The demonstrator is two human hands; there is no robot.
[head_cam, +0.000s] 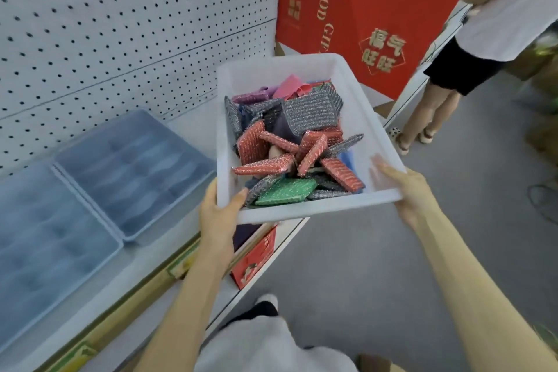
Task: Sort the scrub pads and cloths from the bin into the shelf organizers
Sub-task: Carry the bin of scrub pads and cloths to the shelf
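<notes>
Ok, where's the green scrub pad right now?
In the head view, the green scrub pad lies inside the white bin against its near wall, just right of the left hand gripping its rim.

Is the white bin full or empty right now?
Loaded, not empty: the white bin holds a jumbled pile of scrub pads covering most of its floor. The left hand and right hand grip its near corners.
</notes>
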